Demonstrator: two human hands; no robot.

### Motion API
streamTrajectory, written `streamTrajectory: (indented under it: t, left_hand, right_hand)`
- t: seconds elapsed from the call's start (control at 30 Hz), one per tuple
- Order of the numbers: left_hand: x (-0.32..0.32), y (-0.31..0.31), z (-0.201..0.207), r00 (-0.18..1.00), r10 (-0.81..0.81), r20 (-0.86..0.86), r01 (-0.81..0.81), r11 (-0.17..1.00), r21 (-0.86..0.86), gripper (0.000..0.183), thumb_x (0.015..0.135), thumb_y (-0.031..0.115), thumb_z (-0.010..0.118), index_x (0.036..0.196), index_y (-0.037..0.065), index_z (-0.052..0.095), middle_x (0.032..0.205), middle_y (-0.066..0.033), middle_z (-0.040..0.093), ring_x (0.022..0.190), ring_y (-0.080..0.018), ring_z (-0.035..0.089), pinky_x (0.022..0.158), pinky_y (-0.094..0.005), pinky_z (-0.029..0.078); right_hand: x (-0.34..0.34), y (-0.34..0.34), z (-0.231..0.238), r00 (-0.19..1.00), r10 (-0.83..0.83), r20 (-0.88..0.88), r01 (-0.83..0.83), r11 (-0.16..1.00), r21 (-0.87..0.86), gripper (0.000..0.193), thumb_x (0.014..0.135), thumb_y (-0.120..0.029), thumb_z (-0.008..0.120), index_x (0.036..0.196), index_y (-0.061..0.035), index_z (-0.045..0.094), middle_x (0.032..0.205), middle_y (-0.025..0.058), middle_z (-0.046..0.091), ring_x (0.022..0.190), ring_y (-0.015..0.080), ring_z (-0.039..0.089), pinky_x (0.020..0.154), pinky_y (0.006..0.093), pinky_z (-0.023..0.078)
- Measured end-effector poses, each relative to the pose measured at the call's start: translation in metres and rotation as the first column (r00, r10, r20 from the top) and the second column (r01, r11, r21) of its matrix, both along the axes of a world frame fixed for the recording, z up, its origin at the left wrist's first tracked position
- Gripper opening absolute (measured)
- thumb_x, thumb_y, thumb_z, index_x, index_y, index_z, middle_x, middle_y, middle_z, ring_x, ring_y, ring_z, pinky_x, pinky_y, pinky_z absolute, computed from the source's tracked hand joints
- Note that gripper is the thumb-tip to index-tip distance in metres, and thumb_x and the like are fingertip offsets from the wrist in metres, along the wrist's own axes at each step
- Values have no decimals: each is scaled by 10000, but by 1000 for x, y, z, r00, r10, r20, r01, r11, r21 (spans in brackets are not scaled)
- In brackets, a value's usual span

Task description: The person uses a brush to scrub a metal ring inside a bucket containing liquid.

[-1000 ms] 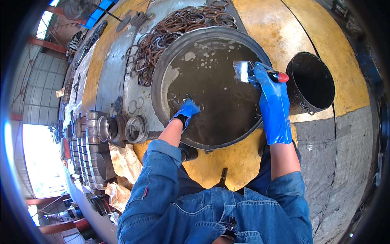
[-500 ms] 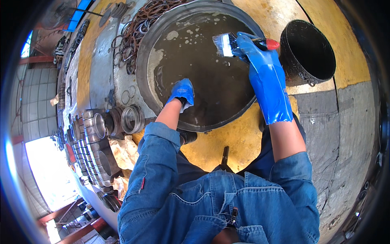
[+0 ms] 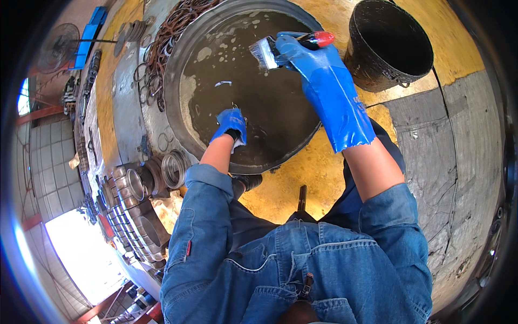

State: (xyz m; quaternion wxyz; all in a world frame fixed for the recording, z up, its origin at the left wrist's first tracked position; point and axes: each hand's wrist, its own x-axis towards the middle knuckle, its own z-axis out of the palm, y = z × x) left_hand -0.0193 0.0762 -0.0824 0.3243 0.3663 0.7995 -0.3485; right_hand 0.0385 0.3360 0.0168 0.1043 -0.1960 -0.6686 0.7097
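A wide brush (image 3: pixel 264 54) is held by the right hand (image 3: pixel 310 58), with blue-gloved fingers wrapped around its handle, over the far right part of a big round tub (image 3: pixel 174 102). The left hand (image 3: pixel 232 123) is held at the dark water (image 3: pixel 278 110) on the near side; whether its fingers are bent cannot be told. To the right, a black bucket (image 3: pixel 360 70) is seen.

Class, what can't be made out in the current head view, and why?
Head view throughout:
Blue-gloved left hand: fingertips hidden by murky brown liquid.
Wide round grey metal basin: floor covered by that liquid.
Round black bucket: bottom lost in shadow.
Heap of rusty brown metal rings: far end cut off by the top edge.
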Motion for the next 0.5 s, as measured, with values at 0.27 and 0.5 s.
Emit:
streamTrajectory:
  t: [0.27, 0.5]
  left_hand:
    - [-13, -34, -17, 879, 427, -214, -310, 850, 426, 378, 724, 264, 829, 1074, 133, 773, 1107, -126, 748, 1072, -289, 713, 881, -421, 563]
    - [-20, -77, 8, 482, 585, 652, -862, 187, 471, 314, 860, 190, 754, 1141, 53, 736, 1049, -115, 753, 927, -213, 705, 831, -352, 542]
  right_hand:
    - [-12, -14, 7, 998, 55, 17, -56, 998, 5, 343, 906, -296, 719, 1108, -20, 743, 974, 71, 749, 853, 138, 681, 785, 272, 533]
    - [-10, -28, 15, 975, 82, 207, -101, 991, 82, 271, 855, -313, 709, 927, -56, 754, 823, 62, 730, 752, 139, 667, 719, 297, 534]
